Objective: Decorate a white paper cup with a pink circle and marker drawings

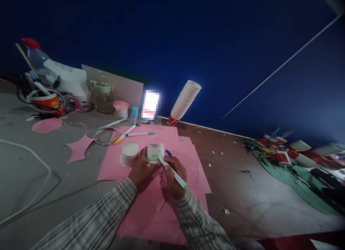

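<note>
Sleeves (94, 217): checked cloth, nearest the cam, 1 on each arm, over pink paper (145, 217).
Marked cup (155, 151): small, white, w/ green marks. It's just past the L hand (140, 167), up and a bit left of the R hand (175, 172). L hand is nearer, as it touches the cup. Can't tell if the cup is tipped.
L hand: bent round the cup's left side and btm, partly curled, has hold of it.
R hand: fingers pinched tight on a white pen (174, 175) w/ a green back end.
Pen line: long way runs on a slant. Tip is up-left, at the cup's low right side; green end is down-right by the R wrist. Can't tell if the tip really touches.
By L hand: other white cup (129, 153), btm up, on the paper.
By R hand: blue cap (168, 152), just past it, right of the marked cup.
Words: none I can read. Orange cup (46, 102), far left, has yellow marks, too blurry. Bright screen (151, 103) at back is just blocks.
</note>
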Motion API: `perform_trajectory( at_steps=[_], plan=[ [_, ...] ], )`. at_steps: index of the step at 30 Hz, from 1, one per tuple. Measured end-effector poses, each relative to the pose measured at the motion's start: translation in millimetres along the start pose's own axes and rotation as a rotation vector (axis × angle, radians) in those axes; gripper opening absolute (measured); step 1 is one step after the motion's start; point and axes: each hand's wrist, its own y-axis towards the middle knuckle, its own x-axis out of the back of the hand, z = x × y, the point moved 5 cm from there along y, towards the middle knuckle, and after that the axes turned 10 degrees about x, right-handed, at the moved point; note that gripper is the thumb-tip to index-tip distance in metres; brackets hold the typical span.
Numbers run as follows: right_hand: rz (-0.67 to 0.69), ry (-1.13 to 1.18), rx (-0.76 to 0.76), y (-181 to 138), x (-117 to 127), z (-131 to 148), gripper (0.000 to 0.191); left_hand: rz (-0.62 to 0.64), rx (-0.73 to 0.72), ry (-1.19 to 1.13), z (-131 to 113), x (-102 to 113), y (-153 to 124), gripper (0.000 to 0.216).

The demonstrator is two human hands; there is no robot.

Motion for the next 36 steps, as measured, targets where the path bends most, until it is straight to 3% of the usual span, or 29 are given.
perform_trajectory(
  at_steps=[10, 36],
  plan=[
    [-0.042, 0.018, -0.019, -2.2, -2.7, -4.2, 0.019, -0.006, 0.003, 0.023, 5.1, 0.0, 1.5, 0.058],
    [0.001, 0.049, -0.008, 3.3, -2.3, -0.4, 0.019, -0.024, 0.005, 0.027, 8.5, 0.8, 3.1, 0.058]
  ],
)
